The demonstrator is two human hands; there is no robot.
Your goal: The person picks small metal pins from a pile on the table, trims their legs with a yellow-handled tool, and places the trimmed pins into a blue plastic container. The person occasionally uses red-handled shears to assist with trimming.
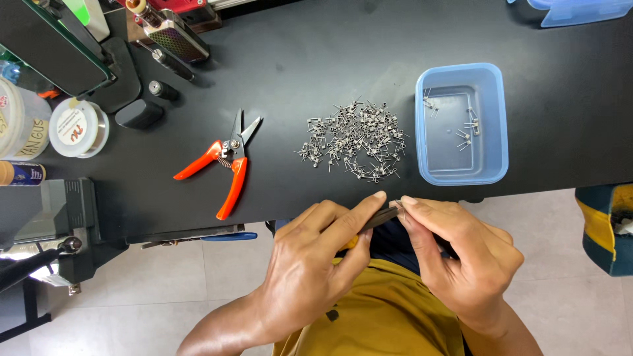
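Observation:
My left hand [316, 260] grips a dark slender tool [381, 217] with a yellow handle, its tip pointing right. My right hand [461, 254] pinches something tiny at that tip; the piece is too small to make out. Both hands hover just off the near edge of the black table [316, 59]. On the table beyond them lies a heap of small metal wire coils [353, 140]. A blue plastic tub [461, 124] to the right of the heap holds several of the same coils.
Orange-handled snips [227, 161] lie left of the heap. A wire spool [78, 127], jars, small black cylinders and a device crowd the far left. A blue lid [580, 10] sits at the top right. A vise [59, 224] hangs off the table's left edge.

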